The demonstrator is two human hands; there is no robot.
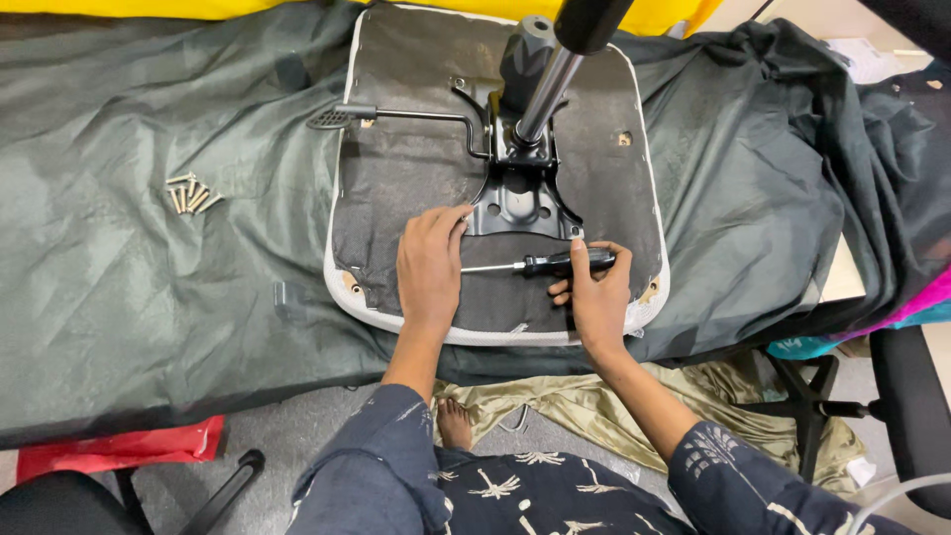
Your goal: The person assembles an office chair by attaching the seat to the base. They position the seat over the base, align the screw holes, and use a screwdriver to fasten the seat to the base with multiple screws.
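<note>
We see left hand [430,260] flat, fingers open, pressing black metal chair-mechanism plate [517,201] on upturned grey seat base [416,178]. Right hand [597,297] clamped on black-handled screwdriver [540,265], tip at plate's near-left corner, just right of left hand. Loose metal screws [190,194] piled far left on dark-cloth counter [149,277]; fastening looks partway through, we judge.

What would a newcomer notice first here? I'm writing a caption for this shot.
An upturned chair seat lies mid-frame on a dark green cloth, its black metal mechanism and chrome column pointing up. The right hand holds a screwdriver; the left hand rests beside the mechanism. Loose screws lie far left.
</note>
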